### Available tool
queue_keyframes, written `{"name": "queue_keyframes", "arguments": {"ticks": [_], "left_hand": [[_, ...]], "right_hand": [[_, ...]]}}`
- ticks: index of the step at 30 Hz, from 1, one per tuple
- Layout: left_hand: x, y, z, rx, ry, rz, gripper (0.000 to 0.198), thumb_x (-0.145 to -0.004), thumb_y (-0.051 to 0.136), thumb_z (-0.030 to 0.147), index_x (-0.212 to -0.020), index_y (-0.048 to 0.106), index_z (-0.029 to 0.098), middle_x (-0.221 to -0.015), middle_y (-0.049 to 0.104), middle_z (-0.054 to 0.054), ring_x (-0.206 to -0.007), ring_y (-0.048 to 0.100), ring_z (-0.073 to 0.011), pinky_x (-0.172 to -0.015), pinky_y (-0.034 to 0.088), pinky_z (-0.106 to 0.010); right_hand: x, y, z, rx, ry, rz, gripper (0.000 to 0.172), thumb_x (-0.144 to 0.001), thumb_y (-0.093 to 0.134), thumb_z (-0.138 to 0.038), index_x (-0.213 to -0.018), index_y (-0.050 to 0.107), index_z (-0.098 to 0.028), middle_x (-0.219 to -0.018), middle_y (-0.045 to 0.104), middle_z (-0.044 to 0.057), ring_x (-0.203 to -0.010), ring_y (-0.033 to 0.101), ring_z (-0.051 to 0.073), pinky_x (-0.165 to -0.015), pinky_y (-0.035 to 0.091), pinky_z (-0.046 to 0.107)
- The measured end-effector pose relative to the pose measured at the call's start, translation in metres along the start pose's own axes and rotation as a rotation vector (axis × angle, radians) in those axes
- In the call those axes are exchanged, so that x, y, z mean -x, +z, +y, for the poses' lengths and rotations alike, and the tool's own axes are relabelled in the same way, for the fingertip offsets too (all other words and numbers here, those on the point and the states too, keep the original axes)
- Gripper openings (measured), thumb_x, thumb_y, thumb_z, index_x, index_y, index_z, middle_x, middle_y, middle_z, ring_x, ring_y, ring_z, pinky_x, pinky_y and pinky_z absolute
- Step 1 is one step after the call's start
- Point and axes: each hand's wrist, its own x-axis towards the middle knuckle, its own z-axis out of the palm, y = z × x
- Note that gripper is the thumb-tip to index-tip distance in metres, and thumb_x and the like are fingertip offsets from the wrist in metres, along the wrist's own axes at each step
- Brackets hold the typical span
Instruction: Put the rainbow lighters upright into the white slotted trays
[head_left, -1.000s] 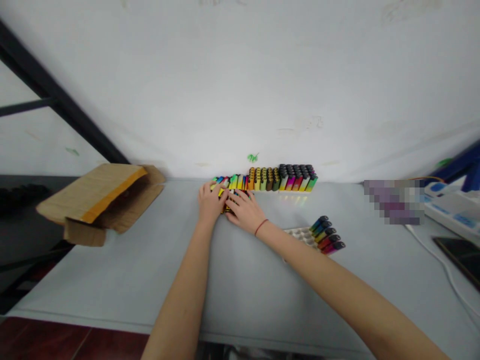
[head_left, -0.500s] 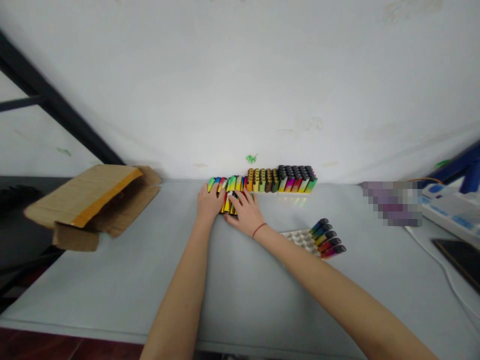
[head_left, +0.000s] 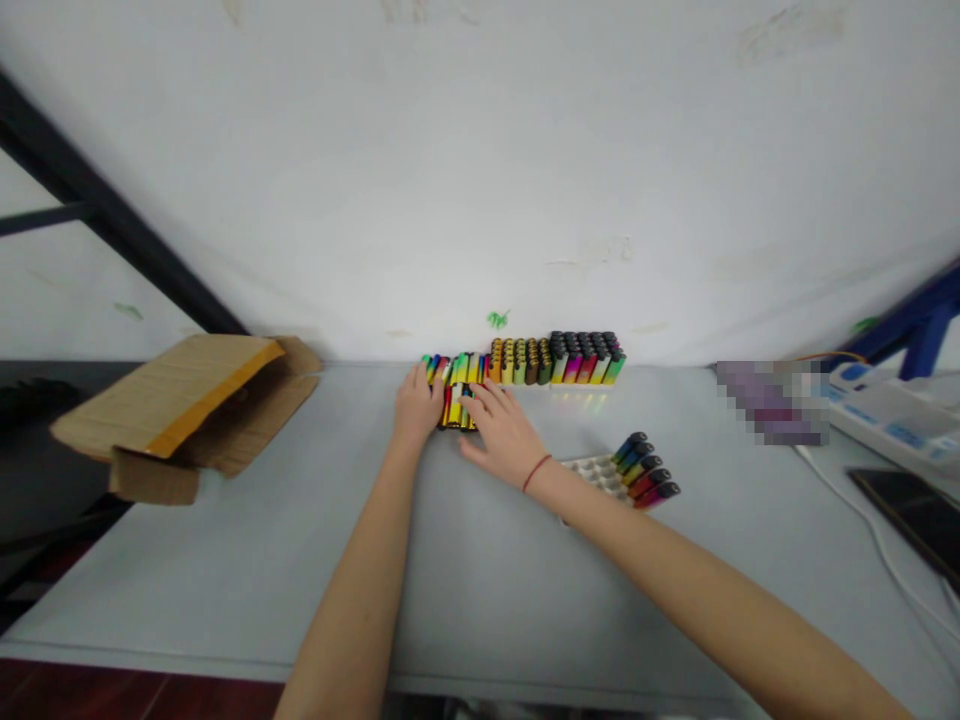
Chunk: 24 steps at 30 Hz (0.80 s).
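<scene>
A pile of shiny, multicoloured lighters (head_left: 456, 408) lies on its side against the wall. Along its left edge rests my left hand (head_left: 418, 408), fingers stretched forward and touching the lighters. My right hand (head_left: 506, 432) reaches over the right part of the pile with its fingers spread; a red cord circles that wrist. Some fingertips are hard to make out among the bright colours. Right of the pile, yellow-topped lighters (head_left: 519, 362) stand upright in rows, beside a block of black-topped lighters (head_left: 589, 357).
Partly under my right forearm lies a pale tray with round hollows (head_left: 598, 472), with several black-topped lighters (head_left: 646, 470) along its right end. An opened cardboard box (head_left: 187, 395) sits at the left. A power strip (head_left: 892, 415), white cable and dark phone (head_left: 911, 515) lie at the right.
My right hand has drawn back slightly to the right, and its thumb has come off the pile's front edge. My left hand stays at the left side. The view has shifted slightly.
</scene>
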Motion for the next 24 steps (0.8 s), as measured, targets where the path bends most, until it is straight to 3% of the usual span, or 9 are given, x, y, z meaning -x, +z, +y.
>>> {"name": "queue_keyframes", "arguments": {"ticks": [4, 7, 12, 14, 16, 18, 20, 22, 24], "left_hand": [[-0.004, 0.001, -0.006, 0.031, -0.122, 0.009, 0.042, -0.088, 0.04, 0.025, -0.12, 0.062, 0.009, -0.13, 0.061, -0.02, -0.127, 0.054, -0.0279, -0.113, 0.04, -0.043], [-0.005, -0.001, -0.007, 0.027, -0.155, 0.0, 0.04, -0.089, 0.04, 0.025, -0.115, 0.065, 0.011, -0.129, 0.062, -0.019, -0.126, 0.055, -0.0276, -0.114, 0.04, -0.041], [-0.005, -0.005, -0.005, 0.01, -0.074, -0.071, 0.04, -0.092, 0.036, 0.023, -0.117, 0.062, 0.005, -0.127, 0.064, -0.021, -0.125, 0.056, -0.0282, -0.113, 0.04, -0.043], [-0.004, -0.009, -0.002, 0.01, -0.063, -0.08, 0.039, -0.093, 0.036, 0.024, -0.115, 0.062, 0.006, -0.125, 0.065, -0.021, -0.124, 0.057, -0.0295, -0.111, 0.041, -0.046], [-0.002, -0.015, 0.007, -0.005, -0.067, -0.018, 0.038, -0.093, 0.039, 0.026, -0.117, 0.061, 0.008, -0.13, 0.062, -0.022, -0.13, 0.051, -0.0335, -0.113, 0.037, -0.053], [0.003, -0.024, 0.023, -0.018, -0.029, 0.105, 0.039, -0.094, 0.039, 0.028, -0.121, 0.059, 0.007, -0.137, 0.056, -0.023, -0.137, 0.043, -0.0366, -0.115, 0.029, -0.06], [0.013, -0.034, 0.049, 0.023, 0.116, 0.172, 0.041, -0.097, 0.036, 0.028, -0.123, 0.058, 0.006, -0.134, 0.056, -0.023, -0.135, 0.043, -0.0335, -0.116, 0.03, -0.056], [0.03, -0.04, 0.083, 0.056, 0.244, 0.098, 0.038, -0.097, 0.038, 0.033, -0.12, 0.061, 0.015, -0.126, 0.064, -0.015, -0.127, 0.053, -0.0258, -0.114, 0.038, -0.045], [0.053, -0.039, 0.117, 0.14, 0.489, -0.204, 0.043, -0.097, 0.039, 0.04, -0.126, 0.059, 0.017, -0.128, 0.065, -0.013, -0.123, 0.057, -0.0241, -0.112, 0.041, -0.042]], "right_hand": [[0.042, -0.041, -0.01, -0.062, -0.073, 0.07, 0.047, -0.089, 0.058, -0.029, -0.132, 0.056, -0.01, -0.143, 0.052, 0.02, -0.139, 0.039, 0.033, -0.115, 0.034, 0.052], [0.072, -0.082, 0.005, -0.128, -0.083, 0.163, 0.042, -0.091, 0.055, -0.031, -0.131, 0.055, -0.015, -0.139, 0.057, 0.016, -0.136, 0.045, 0.028, -0.113, 0.039, 0.048], [0.107, -0.134, 0.064, -0.021, 0.343, 0.464, 0.036, -0.094, 0.049, -0.043, -0.116, 0.061, -0.018, -0.104, 0.069, 0.012, -0.091, 0.067, 0.025, -0.081, 0.055, 0.042], [0.116, -0.139, 0.078, 0.065, 0.484, 0.381, 0.049, -0.093, 0.047, -0.053, -0.121, 0.059, -0.015, -0.096, 0.068, 0.012, -0.074, 0.065, 0.024, -0.068, 0.054, 0.038], [0.122, -0.136, 0.079, 0.175, 0.536, 0.197, 0.064, -0.09, 0.048, -0.061, -0.132, 0.053, -0.013, -0.103, 0.067, 0.015, -0.074, 0.067, 0.025, -0.066, 0.051, 0.038], [0.124, -0.132, 0.068, 0.258, 0.565, 0.014, 0.068, -0.092, 0.044, -0.063, -0.143, 0.044, -0.017, -0.105, 0.068, 0.014, -0.079, 0.069, 0.029, -0.065, 0.049, 0.037], [0.122, -0.13, 0.053, 0.312, 0.588, -0.082, 0.071, -0.093, 0.043, -0.064, -0.149, 0.036, -0.021, -0.102, 0.07, 0.012, -0.08, 0.07, 0.031, -0.064, 0.047, 0.035], [0.118, -0.131, 0.038, 0.358, 0.599, -0.131, 0.071, -0.093, 0.042, -0.064, -0.15, 0.033, -0.022, -0.103, 0.07, 0.013, -0.079, 0.071, 0.032, -0.062, 0.046, 0.035], [0.114, -0.13, 0.026, 0.412, 0.607, -0.186, 0.07, -0.094, 0.042, -0.062, -0.15, 0.033, -0.021, -0.104, 0.069, 0.015, -0.077, 0.071, 0.032, -0.059, 0.045, 0.035]]}}
